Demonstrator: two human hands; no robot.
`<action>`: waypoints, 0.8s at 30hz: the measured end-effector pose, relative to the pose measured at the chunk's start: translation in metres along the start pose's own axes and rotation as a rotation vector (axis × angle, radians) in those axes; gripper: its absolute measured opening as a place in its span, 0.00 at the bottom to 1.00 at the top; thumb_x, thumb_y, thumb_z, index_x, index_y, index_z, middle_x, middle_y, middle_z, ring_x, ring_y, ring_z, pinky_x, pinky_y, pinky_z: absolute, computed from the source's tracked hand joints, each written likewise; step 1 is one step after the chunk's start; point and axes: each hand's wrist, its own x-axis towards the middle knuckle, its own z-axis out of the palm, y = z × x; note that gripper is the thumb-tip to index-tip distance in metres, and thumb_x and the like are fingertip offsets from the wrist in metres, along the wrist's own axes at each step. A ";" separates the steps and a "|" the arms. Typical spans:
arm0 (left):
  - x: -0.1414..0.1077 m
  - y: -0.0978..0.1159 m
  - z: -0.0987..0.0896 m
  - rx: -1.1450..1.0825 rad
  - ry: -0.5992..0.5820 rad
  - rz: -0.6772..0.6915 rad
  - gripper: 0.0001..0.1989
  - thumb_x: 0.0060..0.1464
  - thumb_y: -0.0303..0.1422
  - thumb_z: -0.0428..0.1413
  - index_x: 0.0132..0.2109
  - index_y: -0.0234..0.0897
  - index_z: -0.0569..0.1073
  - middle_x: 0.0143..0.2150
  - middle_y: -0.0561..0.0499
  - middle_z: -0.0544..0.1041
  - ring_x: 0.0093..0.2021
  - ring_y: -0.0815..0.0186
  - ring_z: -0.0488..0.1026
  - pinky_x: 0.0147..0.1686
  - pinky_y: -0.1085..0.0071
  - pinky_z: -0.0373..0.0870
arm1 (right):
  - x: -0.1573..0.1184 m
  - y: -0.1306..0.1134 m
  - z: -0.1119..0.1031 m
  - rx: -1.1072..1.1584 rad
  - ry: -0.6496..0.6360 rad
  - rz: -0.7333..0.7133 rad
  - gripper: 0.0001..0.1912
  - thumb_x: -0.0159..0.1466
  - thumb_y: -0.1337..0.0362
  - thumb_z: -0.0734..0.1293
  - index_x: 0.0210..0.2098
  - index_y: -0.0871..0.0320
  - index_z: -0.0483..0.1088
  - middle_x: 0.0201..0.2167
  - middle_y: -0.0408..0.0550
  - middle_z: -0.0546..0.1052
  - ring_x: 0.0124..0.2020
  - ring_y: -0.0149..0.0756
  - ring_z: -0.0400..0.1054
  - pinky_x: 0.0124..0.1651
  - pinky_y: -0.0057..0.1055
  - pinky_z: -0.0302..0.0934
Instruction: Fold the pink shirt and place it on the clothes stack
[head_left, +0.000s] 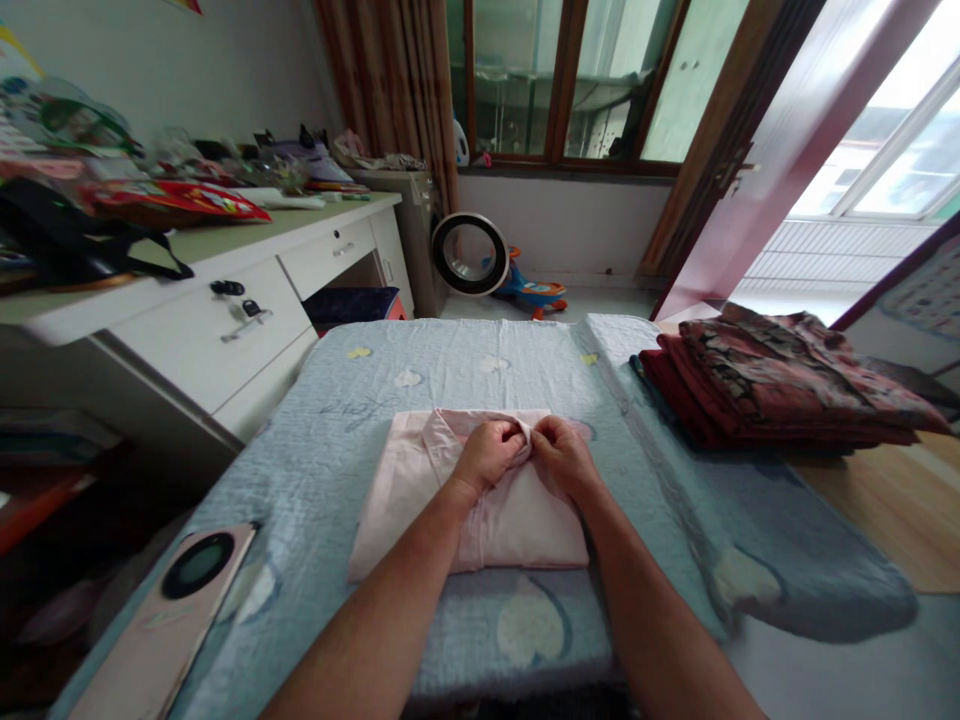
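A pale pink collared shirt (409,505), folded into a rectangle, lies flat on the blue quilted cover (360,375) with its collar away from me. At the collar's right half, my left hand (491,455) has its fingers curled over the inner edge and pinches the cloth. Close beside it, my right hand (561,455) grips the collar's right point between thumb and fingers. The fingertips of both hands nearly meet there, and the cloth between them is partly hidden.
To the right sits a stack of folded dark red and patterned cloths (780,380). A pale pink phone-shaped item (165,620) lies at the cover's left edge. Farther left stands a cluttered white desk (217,330); a washing machine with its round door (470,254) open is at the back.
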 end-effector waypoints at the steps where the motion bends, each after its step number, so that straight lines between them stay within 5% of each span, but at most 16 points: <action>1: 0.000 0.001 0.000 0.006 0.006 0.005 0.12 0.55 0.33 0.53 0.37 0.34 0.81 0.36 0.49 0.82 0.37 0.62 0.77 0.39 0.71 0.70 | 0.000 0.000 0.000 -0.011 -0.001 -0.002 0.10 0.57 0.57 0.62 0.24 0.54 0.63 0.19 0.38 0.66 0.23 0.30 0.60 0.27 0.27 0.53; 9: -0.002 0.001 0.002 -0.050 0.114 0.027 0.10 0.52 0.32 0.53 0.33 0.35 0.78 0.33 0.52 0.81 0.35 0.65 0.76 0.37 0.74 0.69 | 0.002 0.005 0.003 -0.169 0.064 -0.095 0.08 0.58 0.62 0.62 0.23 0.55 0.63 0.25 0.44 0.69 0.29 0.33 0.63 0.32 0.29 0.56; 15: -0.004 -0.004 0.004 -0.148 0.224 -0.041 0.10 0.53 0.34 0.52 0.29 0.36 0.74 0.22 0.55 0.72 0.24 0.69 0.68 0.27 0.75 0.65 | 0.003 0.006 0.002 -0.193 0.069 -0.100 0.08 0.58 0.64 0.61 0.22 0.55 0.64 0.25 0.44 0.69 0.30 0.33 0.63 0.34 0.30 0.57; 21: -0.006 -0.008 0.007 -0.143 0.224 0.014 0.11 0.58 0.37 0.50 0.35 0.36 0.74 0.26 0.55 0.74 0.28 0.69 0.70 0.31 0.74 0.67 | 0.003 0.008 0.003 -0.178 0.070 -0.072 0.07 0.57 0.64 0.62 0.23 0.56 0.65 0.26 0.44 0.70 0.30 0.34 0.64 0.34 0.30 0.59; 24: -0.007 -0.005 0.008 -0.153 0.170 0.086 0.10 0.59 0.36 0.51 0.39 0.36 0.75 0.33 0.52 0.79 0.34 0.67 0.75 0.38 0.73 0.69 | 0.000 0.009 0.004 -0.141 0.118 -0.067 0.06 0.58 0.64 0.63 0.32 0.56 0.70 0.32 0.47 0.74 0.35 0.37 0.67 0.38 0.32 0.61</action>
